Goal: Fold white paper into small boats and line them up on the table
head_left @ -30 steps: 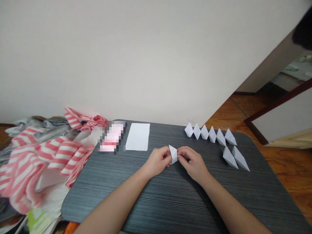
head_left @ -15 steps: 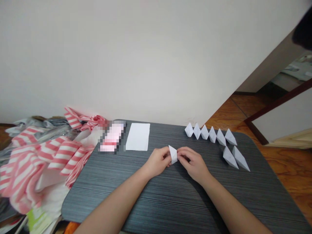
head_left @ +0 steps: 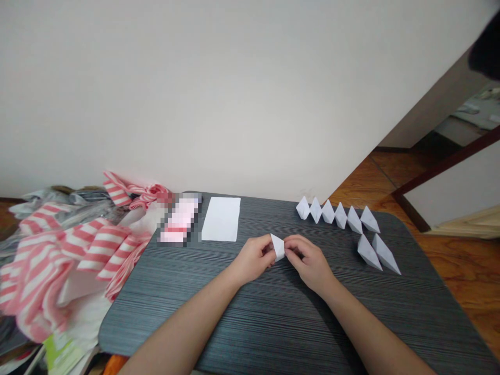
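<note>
A small piece of folded white paper (head_left: 277,247) is held between my two hands, above the middle of the dark table. My left hand (head_left: 253,259) pinches its left side between thumb and fingers. At its right edge, my right hand (head_left: 308,261) grips the paper with thumb and fingertips. Part of the paper is hidden behind the fingers. Several folded white paper boats (head_left: 340,215) stand in a row at the back right, and two more paper boats (head_left: 369,252) lie in front of that row's right end.
White paper sheets (head_left: 221,219) lie at the back left of the dark wood-grained table (head_left: 164,302). Beside them is a blurred-out pink rectangular object (head_left: 180,219). Red-and-white striped cloth (head_left: 97,242) is heaped left of the table. A pale wall (head_left: 234,94) rises behind.
The folded paper has shifted very slightly between the fingers. Both hands stay nearly in the same place, and the other things have not moved.
</note>
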Available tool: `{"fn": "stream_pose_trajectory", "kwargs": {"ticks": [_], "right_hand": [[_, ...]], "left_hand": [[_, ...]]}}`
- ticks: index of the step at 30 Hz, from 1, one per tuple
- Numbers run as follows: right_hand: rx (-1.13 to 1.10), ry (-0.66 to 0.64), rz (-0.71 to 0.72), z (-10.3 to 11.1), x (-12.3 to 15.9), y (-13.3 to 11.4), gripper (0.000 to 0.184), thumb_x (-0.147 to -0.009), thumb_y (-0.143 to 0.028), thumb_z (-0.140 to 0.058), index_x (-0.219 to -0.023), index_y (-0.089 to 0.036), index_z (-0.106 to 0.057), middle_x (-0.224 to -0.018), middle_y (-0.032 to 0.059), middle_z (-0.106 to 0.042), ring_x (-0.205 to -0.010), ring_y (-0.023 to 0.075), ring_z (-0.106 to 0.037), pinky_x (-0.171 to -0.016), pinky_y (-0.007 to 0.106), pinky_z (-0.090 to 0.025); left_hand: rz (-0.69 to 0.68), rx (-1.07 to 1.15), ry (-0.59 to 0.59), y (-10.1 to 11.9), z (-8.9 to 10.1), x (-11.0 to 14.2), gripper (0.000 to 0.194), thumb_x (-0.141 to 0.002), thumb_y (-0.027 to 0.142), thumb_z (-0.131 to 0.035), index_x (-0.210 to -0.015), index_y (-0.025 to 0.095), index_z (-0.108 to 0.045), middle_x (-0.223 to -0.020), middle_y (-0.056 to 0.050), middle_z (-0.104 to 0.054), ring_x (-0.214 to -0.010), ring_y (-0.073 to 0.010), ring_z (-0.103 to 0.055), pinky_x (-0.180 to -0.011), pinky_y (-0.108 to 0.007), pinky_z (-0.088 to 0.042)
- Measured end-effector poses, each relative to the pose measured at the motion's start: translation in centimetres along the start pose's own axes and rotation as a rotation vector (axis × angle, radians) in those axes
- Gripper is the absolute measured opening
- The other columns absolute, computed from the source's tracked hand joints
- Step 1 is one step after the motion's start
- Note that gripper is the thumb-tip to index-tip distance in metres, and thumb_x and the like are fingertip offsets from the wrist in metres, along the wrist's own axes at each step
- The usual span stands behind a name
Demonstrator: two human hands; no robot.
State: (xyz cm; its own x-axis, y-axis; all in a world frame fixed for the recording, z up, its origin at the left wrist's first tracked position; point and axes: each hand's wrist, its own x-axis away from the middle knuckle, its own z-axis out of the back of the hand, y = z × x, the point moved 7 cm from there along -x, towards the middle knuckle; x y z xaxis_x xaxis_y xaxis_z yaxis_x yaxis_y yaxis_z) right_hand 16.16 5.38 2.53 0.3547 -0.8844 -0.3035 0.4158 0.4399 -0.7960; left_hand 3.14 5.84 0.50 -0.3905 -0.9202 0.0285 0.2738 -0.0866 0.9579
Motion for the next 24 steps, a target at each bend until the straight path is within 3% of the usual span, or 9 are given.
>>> {"fn": "stream_pose_trajectory", "kwargs": {"ticks": [24], "right_hand": [[0.022, -0.040, 0.010, -0.16, -0.02, -0.05, 0.013, -0.085, -0.013, -0.052, -0.089, -0.019, -0.063, -0.096, 0.0066, -0.061, -0.082, 0.0174, -0.058, -0.073, 0.029, -0.046]], "left_hand": [[-0.015, -0.052, -0.005, 0.16, 0.18, -0.04, 0.012, -0.080, 0.023, -0.052, -0.077, 0.014, -0.060, -0.066, 0.000, -0.057, -0.059, -0.0109, -0.049, -0.055, -0.021, -0.035]]}}
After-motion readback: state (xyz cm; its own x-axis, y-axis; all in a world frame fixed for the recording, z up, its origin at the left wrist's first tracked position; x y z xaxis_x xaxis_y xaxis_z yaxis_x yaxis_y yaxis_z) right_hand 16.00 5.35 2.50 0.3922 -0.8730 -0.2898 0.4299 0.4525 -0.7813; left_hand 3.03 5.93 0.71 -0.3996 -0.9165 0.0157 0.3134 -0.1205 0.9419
